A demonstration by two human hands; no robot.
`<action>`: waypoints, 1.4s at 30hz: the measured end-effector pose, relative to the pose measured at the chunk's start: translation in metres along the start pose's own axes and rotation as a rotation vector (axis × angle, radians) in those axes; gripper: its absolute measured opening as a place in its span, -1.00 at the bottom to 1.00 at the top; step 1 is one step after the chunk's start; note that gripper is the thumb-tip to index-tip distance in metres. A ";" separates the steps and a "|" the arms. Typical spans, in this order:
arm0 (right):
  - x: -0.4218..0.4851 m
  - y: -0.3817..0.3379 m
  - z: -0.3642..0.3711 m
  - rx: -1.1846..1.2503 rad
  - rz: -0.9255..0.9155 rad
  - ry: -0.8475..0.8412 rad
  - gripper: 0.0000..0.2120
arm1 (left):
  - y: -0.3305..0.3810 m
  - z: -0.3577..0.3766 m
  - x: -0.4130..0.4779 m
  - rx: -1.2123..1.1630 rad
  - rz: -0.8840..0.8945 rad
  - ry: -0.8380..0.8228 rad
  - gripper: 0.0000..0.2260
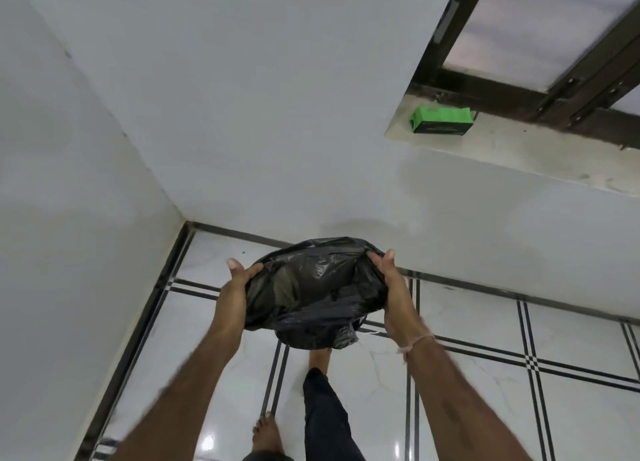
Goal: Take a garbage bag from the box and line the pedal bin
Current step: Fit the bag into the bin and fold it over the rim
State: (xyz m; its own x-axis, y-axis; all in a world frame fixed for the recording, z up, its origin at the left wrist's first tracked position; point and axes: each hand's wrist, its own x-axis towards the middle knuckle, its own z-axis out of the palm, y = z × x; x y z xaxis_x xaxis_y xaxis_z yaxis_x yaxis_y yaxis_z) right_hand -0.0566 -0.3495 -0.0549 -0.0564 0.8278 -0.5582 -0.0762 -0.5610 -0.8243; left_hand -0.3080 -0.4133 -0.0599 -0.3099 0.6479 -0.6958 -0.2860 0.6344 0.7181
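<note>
Both hands stretch the thin, crinkled black plastic garbage bag (313, 292) open by its mouth, the left hand (239, 287) and right hand (391, 287) each pinching a fold of rim on opposite sides, probably to fit it over the pedal bin, which is hidden beneath. The green cardboard box (441, 120) sits on the pale stone window ledge (519, 152), well apart.

Floor (467, 408): glossy white marble tiles, thin black double inlay lines crossing, dark border strip along walls. Person's bare feet (265, 434) planted on it, one forward, one back. Window sill (519, 155): pale stone, dusty and stained. Green box (441, 121) lies on sill, near window frame, at sill's left end.
</note>
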 end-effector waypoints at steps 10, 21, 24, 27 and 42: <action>0.096 0.115 -0.041 -0.001 0.066 0.172 -0.38 | -0.096 0.074 0.108 -0.003 -0.147 0.065 -0.37; 0.275 0.263 -0.073 0.607 0.101 0.312 -0.17 | -0.212 0.146 0.283 -0.505 -0.225 -0.127 -0.25; 0.281 0.276 -0.096 0.815 -0.004 0.374 -0.18 | -0.211 0.155 0.307 -0.605 -0.208 -0.129 -0.23; 0.262 0.297 -0.106 0.738 0.077 0.333 -0.12 | -0.222 0.148 0.308 -0.494 -0.177 -0.136 -0.22; 0.338 0.353 -0.097 -0.884 0.093 0.030 -0.43 | -0.291 0.170 0.376 0.575 0.119 -0.093 -0.65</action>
State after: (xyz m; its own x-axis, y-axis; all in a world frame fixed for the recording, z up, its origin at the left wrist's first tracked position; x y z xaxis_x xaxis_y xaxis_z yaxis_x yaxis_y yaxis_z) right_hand -0.0063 -0.2677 -0.5439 0.0027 0.7858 -0.6184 0.7243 -0.4279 -0.5407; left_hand -0.1872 -0.2825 -0.5324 -0.2218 0.7462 -0.6277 0.2905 0.6651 0.6880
